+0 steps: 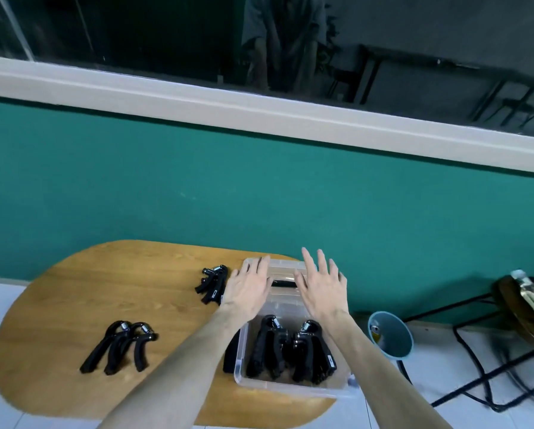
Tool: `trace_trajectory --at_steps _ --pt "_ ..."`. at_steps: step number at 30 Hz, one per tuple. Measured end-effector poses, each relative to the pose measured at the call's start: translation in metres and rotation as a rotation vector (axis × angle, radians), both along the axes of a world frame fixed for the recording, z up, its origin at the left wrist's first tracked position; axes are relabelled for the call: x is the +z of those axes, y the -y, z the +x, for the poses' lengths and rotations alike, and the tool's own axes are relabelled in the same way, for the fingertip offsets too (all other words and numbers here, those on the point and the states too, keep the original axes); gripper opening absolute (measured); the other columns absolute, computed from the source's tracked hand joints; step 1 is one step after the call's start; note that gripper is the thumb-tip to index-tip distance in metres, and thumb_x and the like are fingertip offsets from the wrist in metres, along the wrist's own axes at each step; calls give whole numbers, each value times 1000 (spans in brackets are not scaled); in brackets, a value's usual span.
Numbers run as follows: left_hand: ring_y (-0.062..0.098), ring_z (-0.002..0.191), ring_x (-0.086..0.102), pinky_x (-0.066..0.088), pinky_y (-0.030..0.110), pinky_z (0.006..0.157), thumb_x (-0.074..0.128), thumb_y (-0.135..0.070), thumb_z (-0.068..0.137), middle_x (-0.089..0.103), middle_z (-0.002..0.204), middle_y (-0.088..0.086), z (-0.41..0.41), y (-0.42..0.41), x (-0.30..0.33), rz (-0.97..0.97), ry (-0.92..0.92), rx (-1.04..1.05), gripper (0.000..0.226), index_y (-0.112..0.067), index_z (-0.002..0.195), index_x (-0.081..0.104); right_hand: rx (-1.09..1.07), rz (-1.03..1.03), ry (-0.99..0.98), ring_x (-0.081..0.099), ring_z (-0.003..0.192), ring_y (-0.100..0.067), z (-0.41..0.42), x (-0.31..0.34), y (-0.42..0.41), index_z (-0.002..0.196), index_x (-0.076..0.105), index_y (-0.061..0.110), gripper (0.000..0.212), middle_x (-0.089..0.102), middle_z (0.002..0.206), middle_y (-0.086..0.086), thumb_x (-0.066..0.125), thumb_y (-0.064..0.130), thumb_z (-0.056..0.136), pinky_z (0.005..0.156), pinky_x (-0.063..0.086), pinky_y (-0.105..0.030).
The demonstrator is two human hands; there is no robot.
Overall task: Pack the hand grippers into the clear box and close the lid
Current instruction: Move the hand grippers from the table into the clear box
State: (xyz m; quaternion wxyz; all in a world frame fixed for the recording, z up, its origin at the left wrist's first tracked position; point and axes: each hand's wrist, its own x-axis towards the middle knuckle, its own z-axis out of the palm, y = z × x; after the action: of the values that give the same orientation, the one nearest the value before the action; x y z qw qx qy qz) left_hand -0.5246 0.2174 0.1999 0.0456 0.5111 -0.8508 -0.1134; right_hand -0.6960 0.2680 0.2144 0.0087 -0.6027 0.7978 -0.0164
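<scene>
**Both hands spread over the far half of the clear box**

Your left hand [249, 289] and right hand [320, 284] were stretched out side by side over the clear box [293, 387], palms down, fingers straight and fanned wide, gripping nothing. Whether the fingertips actually touched the plastic could not be told (the far end of the box was blurred under them). Between your two hands, just below the fingers, a dark handle bar [282, 283] showed on what looked like the lid's far part.

Nearer to you than your fingers, behind the wrists, several black hand grippers [290, 348] stood packed together inside the box, springs pointing away from you. The near part of the box was uncovered, so the grippers showed plainly.

Just to the left of your left fingers, a small heap of hand grippers [212, 284] lay on the wooden table [73, 292], close beside the box wall. Well to the left of your left forearm, and nearer to you, another cluster of three grippers [120, 346] lay on the table with handles fanned toward you.

To the right of your right forearm, off the table, a teal bin [391, 334] stood on the pale floor by the green wall [259, 187].
</scene>
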Motion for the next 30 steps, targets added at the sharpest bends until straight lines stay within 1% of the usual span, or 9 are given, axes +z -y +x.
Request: trace_trajectory --at_steps 2,7,12,17,21,26,30 --pt "26 135 42 37 45 110 28 -36 108 36 155 6 17 8 6 -15 -15 3 56 -14 157 16 -9 -11 -14 30 143 -35 15 10 8 157 12 30 61 22 162 -10 25 53 102 107 37 -51" --pt "26 132 44 37 44 109 27 -37 108 37 153 5 87 28 -1 3 1 32 53 -15 156 19 -8 48 -6 24 146 -35 75 14 35 157 6 31 60 14 164 -10 20 52 103 111 31 -50" --pt "25 131 45 38 41 107 26 -40 107 38 153 4 173 56 -10 22 37 66 54 -16 155 20 6 49 21 30 143 -36 158 4 64 156 15 29 59 21 163 -12 24 53 103 107 36 -52" --pt "26 124 52 46 39 102 25 -40 108 43 148 9 255 75 -26 58 34 122 54 -12 154 22 22 115 74 27 143 -35 228 -12 80 156 13 30 60 15 164 -10 20 55 102 109 31 -55" --pt "25 125 50 45 38 102 24 -41 107 41 148 9 294 82 -46 100 46 164 55 -13 154 21 31 172 103 22 146 -33 259 -29 89 155 13 30 59 13 164 -8 20 55 102 110 32 -56" --pt "27 131 43 42 40 105 24 -41 107 34 154 8 317 84 -78 168 76 219 56 -13 155 19 45 249 127 13 149 -34 275 -56 100 156 9 30 62 4 166 -8 17 57 101 113 28 -56" --pt "26 135 37 38 38 108 21 -41 107 18 163 8 326 88 -111 206 117 220 58 -14 158 13 34 314 151 19 148 -33 278 -89 117 157 6 30 64 9 165 -8 14 59 100 115 27 -57"
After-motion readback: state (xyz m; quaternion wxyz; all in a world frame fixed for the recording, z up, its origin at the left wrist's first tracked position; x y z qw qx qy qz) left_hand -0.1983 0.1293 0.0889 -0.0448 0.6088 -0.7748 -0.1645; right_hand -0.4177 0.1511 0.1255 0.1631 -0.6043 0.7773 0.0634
